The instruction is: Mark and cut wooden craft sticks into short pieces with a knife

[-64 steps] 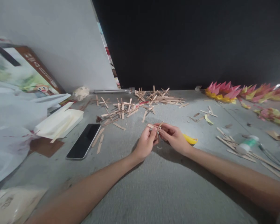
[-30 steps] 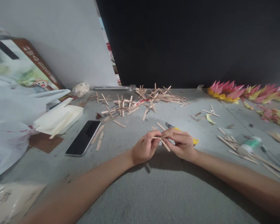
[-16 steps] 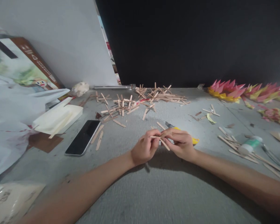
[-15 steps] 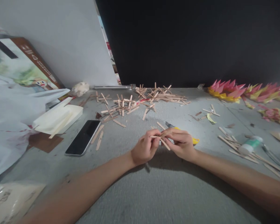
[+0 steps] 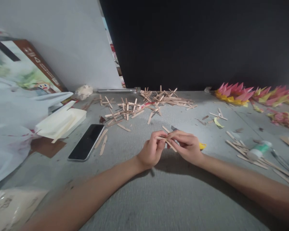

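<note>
Just right of the middle of the table, my left hand (image 5: 150, 152) and my right hand (image 5: 186, 147) meet with fingers pinched on small wooden sticks (image 5: 171, 146). One stick points left across my left fingertips; another slants down to the right between the hands. Where the sticks join is hidden by my fingers. Beneath and behind my right hand lies a cutter, with its yellow end (image 5: 202, 146) showing. A loose stick (image 5: 166, 129) rests on the table behind my fingertips.
Toward the back lies a pile of joined sticks (image 5: 127, 109). A phone (image 5: 86, 142), white box (image 5: 65, 123) and plastic bag (image 5: 9, 122) are on the left. At right are a glue bottle (image 5: 258, 150), long sticks (image 5: 245, 154) and pink-yellow paper flowers (image 5: 233, 93).
My right hand has shifted slightly and its fingers have curled over the sticks, covering more of the yellow cutter. Both hands still hold the sticks together.
</note>
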`<action>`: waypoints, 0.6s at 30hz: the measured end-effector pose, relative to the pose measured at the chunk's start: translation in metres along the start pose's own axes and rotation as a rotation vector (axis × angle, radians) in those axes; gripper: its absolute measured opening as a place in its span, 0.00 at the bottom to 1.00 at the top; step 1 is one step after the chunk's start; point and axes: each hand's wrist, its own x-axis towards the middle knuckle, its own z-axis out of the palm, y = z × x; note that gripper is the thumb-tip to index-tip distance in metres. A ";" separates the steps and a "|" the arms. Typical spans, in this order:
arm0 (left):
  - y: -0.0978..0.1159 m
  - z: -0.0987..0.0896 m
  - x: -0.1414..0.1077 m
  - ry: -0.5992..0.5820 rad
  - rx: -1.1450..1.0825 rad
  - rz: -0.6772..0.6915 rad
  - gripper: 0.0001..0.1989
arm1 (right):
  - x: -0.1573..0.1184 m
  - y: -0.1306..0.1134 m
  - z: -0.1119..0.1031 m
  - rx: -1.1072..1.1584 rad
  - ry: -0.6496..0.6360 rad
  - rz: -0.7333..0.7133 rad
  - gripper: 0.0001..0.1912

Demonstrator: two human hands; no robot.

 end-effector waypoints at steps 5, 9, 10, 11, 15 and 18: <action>0.000 0.001 0.006 -0.044 -0.068 -0.109 0.20 | 0.003 0.010 0.001 0.135 0.123 0.217 0.09; 0.000 0.002 0.009 -0.049 -0.016 -0.174 0.21 | 0.005 0.019 0.003 0.291 0.264 0.353 0.10; -0.001 0.003 0.009 -0.040 -0.027 -0.192 0.22 | 0.005 0.020 0.003 0.314 0.274 0.363 0.11; -0.002 0.003 0.009 -0.043 -0.052 -0.212 0.23 | 0.005 0.021 0.003 0.327 0.275 0.365 0.12; -0.005 0.004 0.011 -0.120 -0.238 -0.259 0.27 | 0.005 0.023 0.001 0.302 0.228 0.365 0.11; -0.006 0.004 0.013 -0.131 -0.332 -0.245 0.29 | 0.005 0.025 0.000 0.300 0.215 0.377 0.10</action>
